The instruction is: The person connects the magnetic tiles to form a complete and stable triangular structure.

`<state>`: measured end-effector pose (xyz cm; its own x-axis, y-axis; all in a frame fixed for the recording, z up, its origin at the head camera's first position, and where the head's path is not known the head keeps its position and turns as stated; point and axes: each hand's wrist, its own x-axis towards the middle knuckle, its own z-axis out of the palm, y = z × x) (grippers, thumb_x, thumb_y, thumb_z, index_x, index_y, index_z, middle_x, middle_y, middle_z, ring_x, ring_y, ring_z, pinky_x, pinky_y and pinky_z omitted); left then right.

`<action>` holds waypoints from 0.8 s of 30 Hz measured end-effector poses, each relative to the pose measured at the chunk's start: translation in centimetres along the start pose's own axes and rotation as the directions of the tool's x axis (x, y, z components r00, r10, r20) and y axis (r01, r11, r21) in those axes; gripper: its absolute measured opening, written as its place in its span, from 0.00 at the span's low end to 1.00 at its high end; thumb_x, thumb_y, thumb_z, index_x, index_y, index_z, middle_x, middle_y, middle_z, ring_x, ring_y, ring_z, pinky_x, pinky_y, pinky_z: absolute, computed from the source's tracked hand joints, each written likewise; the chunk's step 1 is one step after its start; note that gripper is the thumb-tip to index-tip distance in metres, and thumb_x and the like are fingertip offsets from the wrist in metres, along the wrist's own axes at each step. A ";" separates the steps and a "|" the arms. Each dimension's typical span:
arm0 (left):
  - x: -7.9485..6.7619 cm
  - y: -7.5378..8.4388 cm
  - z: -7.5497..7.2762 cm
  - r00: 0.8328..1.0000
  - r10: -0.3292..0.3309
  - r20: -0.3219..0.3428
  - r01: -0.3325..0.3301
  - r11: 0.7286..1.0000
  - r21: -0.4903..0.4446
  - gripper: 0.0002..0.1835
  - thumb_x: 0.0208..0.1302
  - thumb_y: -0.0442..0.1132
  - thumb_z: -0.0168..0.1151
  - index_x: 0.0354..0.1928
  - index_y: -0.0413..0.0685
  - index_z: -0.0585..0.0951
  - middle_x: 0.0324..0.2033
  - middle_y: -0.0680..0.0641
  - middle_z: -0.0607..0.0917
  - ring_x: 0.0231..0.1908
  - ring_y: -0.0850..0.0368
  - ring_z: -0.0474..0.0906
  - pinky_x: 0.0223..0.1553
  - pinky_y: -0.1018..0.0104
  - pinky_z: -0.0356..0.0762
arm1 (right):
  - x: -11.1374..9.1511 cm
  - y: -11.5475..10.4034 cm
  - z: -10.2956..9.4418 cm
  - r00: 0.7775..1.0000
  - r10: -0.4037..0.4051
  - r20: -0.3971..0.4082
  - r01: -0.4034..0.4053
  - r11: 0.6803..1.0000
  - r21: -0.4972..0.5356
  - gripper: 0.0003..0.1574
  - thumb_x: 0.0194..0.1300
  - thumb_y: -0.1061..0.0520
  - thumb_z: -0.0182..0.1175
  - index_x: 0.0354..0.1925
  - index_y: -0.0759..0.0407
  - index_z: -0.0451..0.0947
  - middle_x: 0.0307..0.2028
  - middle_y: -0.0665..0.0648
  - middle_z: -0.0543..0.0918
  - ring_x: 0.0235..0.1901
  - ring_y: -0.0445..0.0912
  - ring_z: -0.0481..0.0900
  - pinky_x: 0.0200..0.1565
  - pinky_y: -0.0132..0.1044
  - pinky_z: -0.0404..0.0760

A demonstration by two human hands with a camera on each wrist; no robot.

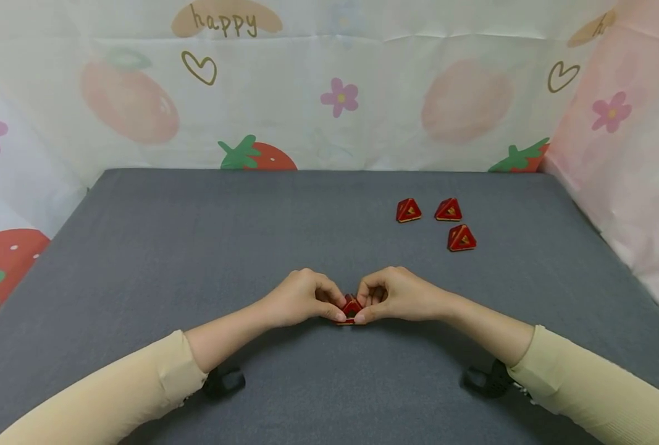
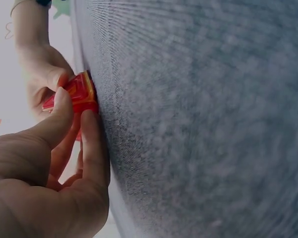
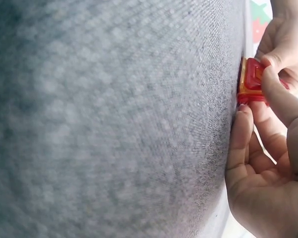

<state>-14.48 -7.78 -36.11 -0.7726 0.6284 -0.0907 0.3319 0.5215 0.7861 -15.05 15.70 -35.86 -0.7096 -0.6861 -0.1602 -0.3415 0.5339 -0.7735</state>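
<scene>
A small red pyramid-shaped box with gold trim (image 1: pixel 352 308) sits low at the middle of the table, between both hands. My left hand (image 1: pixel 302 299) pinches its left side with thumb and fingers. From the other side my right hand (image 1: pixel 404 295) pinches it too, thumb toward me. In the left wrist view the red pyramid (image 2: pixel 81 95) shows a raised triangular panel and lies right at the cloth. The right wrist view has the thumb on the near face of the pyramid (image 3: pixel 253 79), with a forefinger at its base. Fingers hide part of its sides.
Three similar red pyramids stand farther back on the right: one on the left (image 1: pixel 409 210), one beside it (image 1: pixel 448 209) and one nearer (image 1: pixel 462 238). Grey cloth (image 1: pixel 196 247) covers the table. A printed curtain (image 1: pixel 385 74) hangs behind it and along the sides.
</scene>
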 end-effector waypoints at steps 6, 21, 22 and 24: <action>0.4 -0.1 -0.2 0.999 -0.032 0.038 0.033 0.999 -0.037 0.08 0.53 0.42 0.75 0.33 0.47 0.88 0.30 0.50 0.90 0.28 0.69 0.81 0.34 0.73 0.78 | 0.0 0.1 0.0 1.000 0.007 -0.002 -0.007 1.000 0.006 0.12 0.55 0.46 0.74 0.29 0.49 0.82 0.22 0.47 0.81 0.24 0.38 0.75 0.28 0.28 0.73; 0.5 0.2 -0.3 0.998 -0.036 0.046 0.038 0.998 -0.040 0.09 0.50 0.40 0.77 0.32 0.46 0.88 0.29 0.49 0.90 0.26 0.69 0.81 0.32 0.73 0.78 | 0.0 0.0 0.0 1.000 0.004 0.002 -0.004 1.000 0.018 0.12 0.54 0.47 0.75 0.30 0.49 0.82 0.23 0.47 0.81 0.24 0.38 0.76 0.28 0.28 0.75; 0.5 0.2 -0.3 0.999 -0.032 0.044 0.034 0.999 -0.039 0.09 0.49 0.40 0.77 0.32 0.45 0.88 0.29 0.48 0.90 0.26 0.69 0.81 0.32 0.73 0.79 | 0.0 -0.1 0.0 1.000 0.005 0.001 -0.005 1.000 0.018 0.12 0.54 0.47 0.75 0.30 0.49 0.82 0.23 0.47 0.81 0.24 0.38 0.76 0.28 0.28 0.75; 0.5 0.2 -0.3 0.999 -0.026 0.040 0.027 0.999 -0.037 0.09 0.49 0.40 0.77 0.32 0.45 0.88 0.29 0.48 0.90 0.26 0.69 0.80 0.32 0.73 0.79 | 0.0 -0.1 0.0 1.000 0.009 0.000 -0.009 1.000 0.019 0.12 0.53 0.47 0.75 0.30 0.49 0.82 0.23 0.47 0.81 0.24 0.37 0.76 0.29 0.28 0.75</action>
<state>-14.95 -7.57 -35.86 -0.7586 0.6374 -0.1352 0.2903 0.5164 0.8056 -15.04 15.69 -35.77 -0.7127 -0.6814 -0.1668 -0.3239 0.5305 -0.7834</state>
